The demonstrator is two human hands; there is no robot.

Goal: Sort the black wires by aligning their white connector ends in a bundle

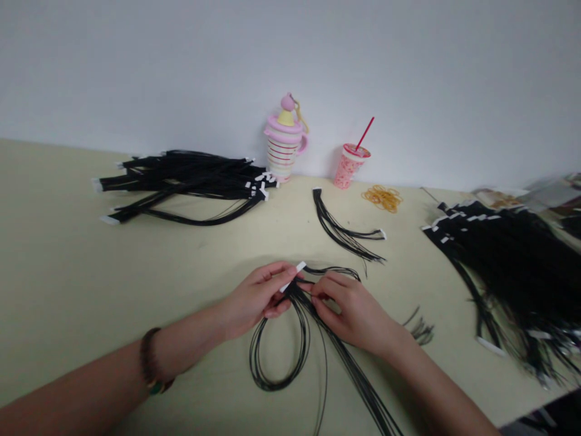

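Between thumb and fingers, my left hand (267, 293) pinches the white connector (293, 277) of a black wire bundle (349, 357). Some wires of this bundle curl into a loop below the connector; others run down to the bottom right. My right hand (342, 303) is closed on the thin black wires just right of the connector, thumb and fingertips pressed together. Beyond the hands lies a shorter black harness (338, 233), with a white connector at its upper end and loose wire ends at the lower right.
A pile of black harnesses (181, 175) lies at the back left, a larger pile (512, 260) at the right. By the wall stand a pink striped cup (281, 148) and a pink cup with a straw (347, 169). Yellow rubber bands (382, 198) lie beside them.
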